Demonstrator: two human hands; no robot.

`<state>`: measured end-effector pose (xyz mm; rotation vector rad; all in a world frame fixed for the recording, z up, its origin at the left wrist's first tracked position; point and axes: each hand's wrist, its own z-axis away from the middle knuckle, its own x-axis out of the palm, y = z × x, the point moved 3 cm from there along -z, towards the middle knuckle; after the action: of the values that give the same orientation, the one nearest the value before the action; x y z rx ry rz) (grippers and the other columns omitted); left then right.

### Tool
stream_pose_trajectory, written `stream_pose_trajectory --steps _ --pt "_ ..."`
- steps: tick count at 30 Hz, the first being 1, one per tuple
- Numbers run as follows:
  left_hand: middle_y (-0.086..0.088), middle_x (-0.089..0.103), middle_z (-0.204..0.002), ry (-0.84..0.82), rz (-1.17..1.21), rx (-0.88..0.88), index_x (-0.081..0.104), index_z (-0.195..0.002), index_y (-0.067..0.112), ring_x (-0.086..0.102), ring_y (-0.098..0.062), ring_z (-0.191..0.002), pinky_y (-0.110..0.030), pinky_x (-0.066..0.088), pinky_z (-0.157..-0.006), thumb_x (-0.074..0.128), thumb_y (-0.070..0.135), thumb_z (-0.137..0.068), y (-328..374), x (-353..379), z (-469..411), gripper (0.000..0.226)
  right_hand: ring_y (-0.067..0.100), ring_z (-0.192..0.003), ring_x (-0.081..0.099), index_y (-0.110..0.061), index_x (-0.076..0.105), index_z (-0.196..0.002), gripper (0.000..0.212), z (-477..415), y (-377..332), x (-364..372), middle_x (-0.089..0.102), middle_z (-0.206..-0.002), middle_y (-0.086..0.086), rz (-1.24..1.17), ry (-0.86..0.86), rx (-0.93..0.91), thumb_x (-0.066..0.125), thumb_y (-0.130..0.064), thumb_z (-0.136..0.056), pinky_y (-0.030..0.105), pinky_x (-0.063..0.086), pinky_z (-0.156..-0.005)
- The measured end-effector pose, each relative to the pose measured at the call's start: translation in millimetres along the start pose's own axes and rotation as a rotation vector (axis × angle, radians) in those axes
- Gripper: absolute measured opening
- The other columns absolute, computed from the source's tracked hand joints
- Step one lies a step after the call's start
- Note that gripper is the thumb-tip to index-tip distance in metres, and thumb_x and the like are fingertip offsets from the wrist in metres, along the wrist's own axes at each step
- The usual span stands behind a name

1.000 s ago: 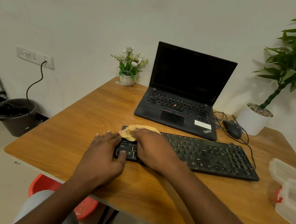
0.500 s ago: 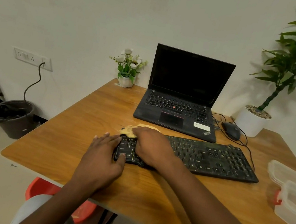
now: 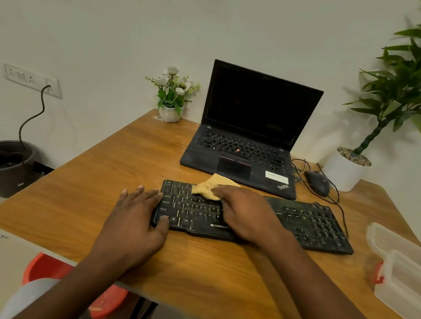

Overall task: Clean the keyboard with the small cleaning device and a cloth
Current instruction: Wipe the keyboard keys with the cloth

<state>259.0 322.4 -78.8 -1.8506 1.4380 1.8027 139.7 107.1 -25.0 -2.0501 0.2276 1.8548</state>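
Shifted since a second ago: right hand and cloth, from the keyboard's far-left corner rightward along the far rows.
Right hand: fingers over the bunched cloth, seemingly curled round it, pressing it to the keys.
Left hand: fingers straight, flat against the keyboard's left end, thumb on the near-left corner.
Keyboard: on table, just near of laptop.

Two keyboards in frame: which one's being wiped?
The separate black wired keyboard at the front, under the yellow cloth in the right hand; the black laptop's own keys lie untouched behind.
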Motion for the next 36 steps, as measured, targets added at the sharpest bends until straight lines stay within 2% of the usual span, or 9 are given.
stream_pose_trajectory --steps 4,10,13,16,20,23,25,31,36 --pt "-0.002 0.047 -0.163 -0.009 -0.016 0.006 0.048 -0.157 0.015 0.028 -0.021 -0.159 -0.042 0.009 -0.133 0.032 0.058 -0.091 -1 2 0 0.081 0.024 -0.113 0.068 -0.025 0.061 -0.147 0.046 -12 -19 2 0.073 -0.130 0.004 0.015 0.049 0.071 0.049 -0.017 -0.103 0.044 0.057 -0.097" --pt "-0.004 0.048 -0.163 0.000 -0.010 -0.002 0.050 -0.156 0.014 0.030 -0.022 -0.158 -0.043 0.010 -0.132 0.031 0.058 -0.089 -1 2 0 0.082 0.022 -0.134 0.061 -0.027 0.059 -0.149 0.047 -9 -58 16 0.064 -0.150 -0.002 -0.041 0.027 -0.086 0.051 -0.018 -0.104 0.050 0.051 -0.112" --pt "-0.004 0.047 -0.164 -0.002 -0.024 0.002 0.050 -0.157 0.015 0.029 -0.022 -0.158 -0.043 0.011 -0.133 0.027 0.061 -0.088 -1 2 1 0.085 0.015 -0.143 0.054 -0.031 0.058 -0.150 0.045 17 -46 10 0.059 -0.155 -0.008 -0.040 -0.067 -0.197 0.050 -0.023 -0.106 0.047 0.042 -0.121" --pt "-0.003 0.046 -0.164 0.003 -0.029 0.003 0.049 -0.157 0.015 0.028 -0.021 -0.158 -0.041 0.009 -0.132 0.028 0.061 -0.089 -1 1 1 0.084 0.009 -0.148 0.047 -0.032 0.058 -0.150 0.044 39 -16 2 0.053 -0.160 -0.013 -0.019 -0.117 -0.205 0.050 -0.023 -0.107 0.043 0.035 -0.127" --pt "-0.003 0.046 -0.164 -0.001 -0.033 0.011 0.048 -0.157 0.015 0.029 -0.020 -0.158 -0.038 0.009 -0.131 0.025 0.063 -0.088 0 1 1 0.087 0.010 -0.149 0.046 -0.035 0.056 -0.151 0.044 42 15 -6 0.052 -0.160 -0.013 -0.016 -0.087 -0.098 0.050 -0.023 -0.109 0.046 0.035 -0.127" --pt "-0.003 0.047 -0.163 0.004 -0.022 0.009 0.049 -0.157 0.014 0.031 -0.020 -0.157 -0.036 0.008 -0.131 0.025 0.062 -0.088 0 1 2 0.087 0.015 -0.149 0.048 -0.031 0.051 -0.156 0.046 29 14 -2 0.050 -0.163 -0.006 0.000 -0.010 -0.032 0.046 -0.024 -0.110 0.044 0.038 -0.126" --pt "-0.003 0.048 -0.163 0.005 -0.020 0.010 0.049 -0.157 0.014 0.031 -0.020 -0.157 -0.037 0.009 -0.131 0.026 0.062 -0.089 1 1 3 0.086 0.016 -0.154 0.042 -0.029 0.046 -0.160 0.050 20 4 5 0.045 -0.167 -0.001 0.005 0.022 -0.019 0.043 -0.022 -0.110 0.044 0.034 -0.128" --pt "-0.004 0.047 -0.164 0.000 -0.038 0.000 0.048 -0.157 0.014 0.031 -0.021 -0.157 -0.040 0.011 -0.133 0.024 0.063 -0.088 3 0 3 0.088 0.011 -0.156 0.036 -0.028 0.047 -0.159 0.049 22 -27 17 0.045 -0.166 -0.006 -0.067 -0.020 -0.152 0.045 -0.021 -0.111 0.043 0.026 -0.131" --pt "-0.005 0.048 -0.163 0.008 -0.053 0.007 0.050 -0.156 0.014 0.032 -0.022 -0.156 -0.041 0.012 -0.132 0.024 0.062 -0.089 2 0 2 0.087 0.003 -0.151 0.041 -0.030 0.058 -0.150 0.044 54 3 3 0.053 -0.160 -0.011 -0.089 -0.140 -0.245 0.050 -0.020 -0.108 0.036 0.030 -0.129"
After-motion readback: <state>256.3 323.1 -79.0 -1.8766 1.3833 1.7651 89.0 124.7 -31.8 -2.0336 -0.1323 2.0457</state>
